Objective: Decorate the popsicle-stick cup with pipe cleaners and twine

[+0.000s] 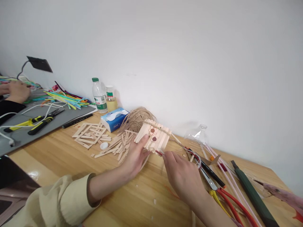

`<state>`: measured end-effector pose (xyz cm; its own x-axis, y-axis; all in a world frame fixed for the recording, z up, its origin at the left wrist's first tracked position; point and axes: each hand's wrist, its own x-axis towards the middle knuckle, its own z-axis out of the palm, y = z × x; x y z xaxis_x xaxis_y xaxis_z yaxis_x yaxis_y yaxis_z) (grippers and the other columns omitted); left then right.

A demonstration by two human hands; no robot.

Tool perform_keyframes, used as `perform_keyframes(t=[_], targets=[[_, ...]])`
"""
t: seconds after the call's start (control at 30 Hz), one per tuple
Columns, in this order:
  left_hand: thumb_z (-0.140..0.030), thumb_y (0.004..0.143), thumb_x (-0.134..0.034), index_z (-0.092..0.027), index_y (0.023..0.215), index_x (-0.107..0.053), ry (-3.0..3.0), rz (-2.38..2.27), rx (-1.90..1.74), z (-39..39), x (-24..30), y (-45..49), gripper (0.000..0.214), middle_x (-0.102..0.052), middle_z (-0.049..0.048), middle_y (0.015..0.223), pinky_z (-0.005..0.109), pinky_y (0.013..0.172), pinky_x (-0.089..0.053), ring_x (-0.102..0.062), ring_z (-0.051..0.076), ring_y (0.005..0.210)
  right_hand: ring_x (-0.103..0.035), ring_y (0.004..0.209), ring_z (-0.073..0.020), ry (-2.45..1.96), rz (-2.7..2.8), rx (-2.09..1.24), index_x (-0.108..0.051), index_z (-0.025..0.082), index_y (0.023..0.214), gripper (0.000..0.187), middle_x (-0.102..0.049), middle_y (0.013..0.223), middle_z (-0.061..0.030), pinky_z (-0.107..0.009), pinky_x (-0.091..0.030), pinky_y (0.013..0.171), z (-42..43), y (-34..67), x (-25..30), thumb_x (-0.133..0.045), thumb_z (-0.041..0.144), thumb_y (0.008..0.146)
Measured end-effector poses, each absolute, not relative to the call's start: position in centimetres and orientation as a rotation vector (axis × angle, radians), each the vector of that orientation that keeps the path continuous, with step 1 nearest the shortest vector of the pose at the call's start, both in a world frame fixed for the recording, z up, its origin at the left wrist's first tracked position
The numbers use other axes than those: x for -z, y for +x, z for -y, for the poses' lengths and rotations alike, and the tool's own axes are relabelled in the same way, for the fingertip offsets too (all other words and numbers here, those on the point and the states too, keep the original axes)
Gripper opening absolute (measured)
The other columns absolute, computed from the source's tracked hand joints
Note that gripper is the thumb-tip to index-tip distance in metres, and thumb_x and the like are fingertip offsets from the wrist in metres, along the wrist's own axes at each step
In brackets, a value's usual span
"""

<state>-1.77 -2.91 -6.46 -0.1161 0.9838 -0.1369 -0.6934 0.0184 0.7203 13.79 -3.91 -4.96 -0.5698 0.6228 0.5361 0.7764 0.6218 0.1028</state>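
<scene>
My left hand (135, 157) grips a small panel of craft sticks (163, 137) by its left side, thumb on the front. Two flower shapes (153, 134) with brown centres sit on the panel, and braided twine (176, 141) runs across its top and off to the right. At the panel's lower right corner, the fingers of my right hand (181, 170) are closed on a red-and-grey fuzzy pipe cleaner (160, 153). Its fingertips are partly hidden. A red-and-grey fuzzy loop (197, 160) shows just beyond that hand.
Loose craft sticks (121, 144), a twine ball (139, 117), a tissue pack (115, 119) and two bottles (99, 97) stand left. Scissors (214, 186), a green-handled tool (251, 192) and a pink glue gun (281, 194) lie right. Another person's hand (19, 91) is far left, near pliers (44, 121).
</scene>
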Motion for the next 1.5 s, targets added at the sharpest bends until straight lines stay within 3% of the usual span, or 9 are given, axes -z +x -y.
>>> perform_keyframes(t=[0.27, 0.4, 0.6, 0.83, 1.0, 1.13, 1.27, 1.5], targets=[[-0.042, 0.077, -0.064, -0.019, 0.111, -0.06, 0.523, -0.749, -1.482, 3.0, 6.6, -1.6, 0.041, -0.065, 0.0089, 0.114, 0.03, 0.081, -0.05, -0.059, 0.023, 0.104, -0.044, 0.05, -0.016, -1.034, 2.429, 0.788, -0.051, 0.018, 0.075, 0.023, -0.05, 0.058, -0.0008, -0.029, -0.017, 0.046, 3.8, 13.7, 5.1, -0.035, 0.004, 0.084], [-0.043, 0.078, -0.063, -0.018, 0.11, -0.061, 0.507, -0.727, -1.467, 3.1, 6.5, -1.6, 0.04, -0.067, 0.0082, 0.108, 0.032, 0.082, -0.05, -0.06, 0.023, 0.101, -0.041, 0.048, -0.0147, -1.021, 2.444, 0.694, -0.048, 0.019, 0.068, 0.023, -0.049, 0.056, 0.0003, -0.029, -0.015, 0.046, 3.8, 13.7, 4.9, -0.036, 0.004, 0.082], [-0.042, 0.078, -0.063, -0.02, 0.115, -0.058, 0.485, -0.738, -1.464, 3.1, 6.6, -1.6, 0.043, -0.065, 0.0081, 0.113, 0.032, 0.082, -0.049, -0.059, 0.023, 0.103, -0.044, 0.047, -0.0123, -1.034, 2.461, 0.501, -0.049, 0.019, 0.069, 0.023, -0.051, 0.054, 0.0022, -0.027, -0.016, 0.046, 3.9, 13.7, 4.5, -0.037, 0.017, 0.089], [-0.031, 0.079, -0.059, -0.02, 0.106, -0.06, 0.455, -0.8, -1.41, 3.2, 6.7, -2.0, 0.029, -0.065, 0.0064, 0.108, 0.031, 0.076, -0.05, -0.059, 0.021, 0.098, -0.048, 0.047, -0.0127, -1.07, 2.585, 0.359, -0.051, 0.019, 0.074, 0.022, -0.055, 0.055, 0.002, -0.028, -0.014, 0.046, 3.6, 14.2, 4.0, -0.036, 0.018, 0.09], [-0.031, 0.078, -0.06, -0.021, 0.102, -0.058, 0.453, -0.883, -1.321, 3.4, 7.5, -2.0, 0.026, -0.065, 0.0054, 0.108, 0.034, 0.085, -0.044, -0.059, 0.021, 0.096, -0.051, 0.05, -0.0132, -1.158, 2.712, 0.318, -0.051, 0.019, 0.075, 0.015, -0.06, 0.063, 0.0013, -0.029, -0.013, 0.047, 3.8, 14.6, 4.4, -0.043, 0.014, 0.087], [-0.029, 0.073, -0.068, -0.019, 0.099, -0.058, 0.609, -0.938, -1.343, 3.4, 8.6, -2.8, 0.029, -0.066, 0.0069, 0.108, 0.036, 0.097, -0.035, -0.055, 0.024, 0.108, -0.052, 0.054, -0.0133, -1.15, 2.755, 0.253, -0.052, 0.019, 0.075, 0.014, -0.062, 0.069, 0.0008, -0.029, -0.017, 0.049, 4.1, 15.3, 4.6, -0.046, 0.013, 0.086], [-0.034, 0.071, -0.07, -0.016, 0.1, -0.061, 0.818, -1.056, -1.236, 3.5, 8.9, -4.4, 0.036, -0.064, 0.0114, 0.112, 0.041, 0.099, -0.032, -0.051, 0.031, 0.114, -0.051, 0.057, -0.013, -1.134, 2.747, 0.205, -0.053, 0.018, 0.074, 0.017, -0.061, 0.071, 0.0, -0.028, -0.021, 0.052, 4.5, 15.7, 4.8, -0.043, 0.013, 0.087], [-0.02, 0.059, -0.076, -0.018, 0.114, -0.05, 1.045, -1.03, -1.021, 3.7, 10.2, -6.6, 0.061, -0.056, 0.0116, 0.125, 0.044, 0.104, -0.032, -0.049, 0.029, 0.119, -0.053, 0.061, -0.0145, -1.196, 2.873, 0.176, -0.055, 0.018, 0.074, 0.016, -0.061, 0.073, -0.0028, -0.029, -0.024, 0.055, 5.2, 15.9, 6.3, -0.045, 0.01, 0.084]])
